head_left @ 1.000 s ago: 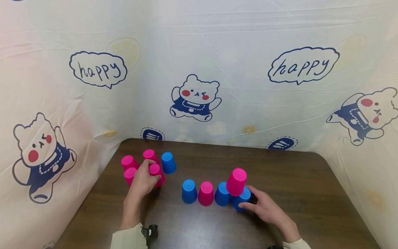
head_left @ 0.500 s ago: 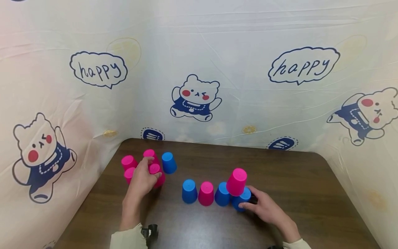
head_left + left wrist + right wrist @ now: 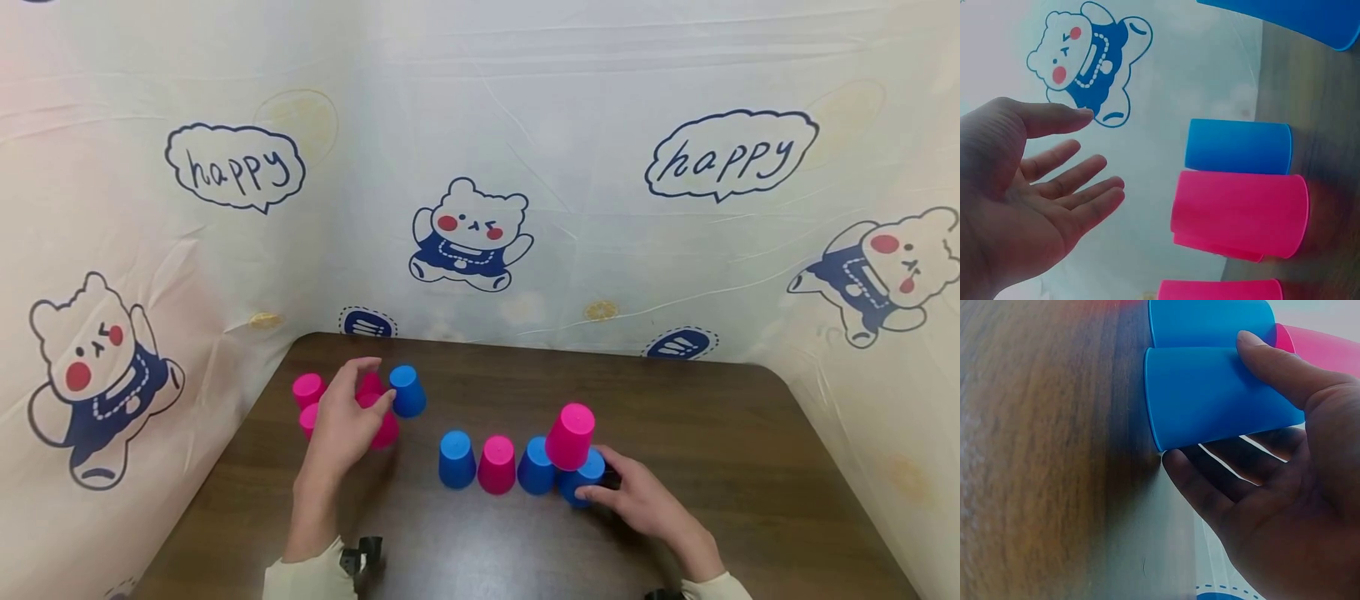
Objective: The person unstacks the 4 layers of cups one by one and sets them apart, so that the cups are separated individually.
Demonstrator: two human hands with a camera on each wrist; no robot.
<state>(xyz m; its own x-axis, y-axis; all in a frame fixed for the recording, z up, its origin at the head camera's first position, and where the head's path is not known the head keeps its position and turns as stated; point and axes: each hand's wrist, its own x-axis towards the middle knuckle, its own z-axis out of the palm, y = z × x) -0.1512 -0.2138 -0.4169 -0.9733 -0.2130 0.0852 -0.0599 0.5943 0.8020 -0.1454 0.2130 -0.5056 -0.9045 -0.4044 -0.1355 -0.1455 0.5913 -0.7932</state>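
Four-finger-wide apart from its thumb, my left hand (image 3: 341, 425) hovers with loose fingers above a group of upside-down pink cups. It holds nothing; the nearest pink cup (image 3: 1241, 212) stands beyond the fingertips in the left wrist view. A blue cup (image 3: 407, 393) is just right of that group. My right hand (image 3: 645, 500) grips the end blue cup (image 3: 1210, 400) of a row, thumb on the near side and fingers behind. A tilted-looking pink cup (image 3: 572, 437) rests on top, over this cup and the adjacent blue cup (image 3: 536, 468).
Left of those two in the row stand a pink cup (image 3: 497, 467) and a blue cup (image 3: 456, 461), all upside down. More pink cups, one the far-left pink cup (image 3: 307, 390), are partly hidden by the left hand. A printed curtain (image 3: 585, 250) hangs behind the brown table (image 3: 465, 550).
My left hand has come up off the pink cup it was touching, its thumb and fingers now higher and spread. The right hand and the row have stayed put.
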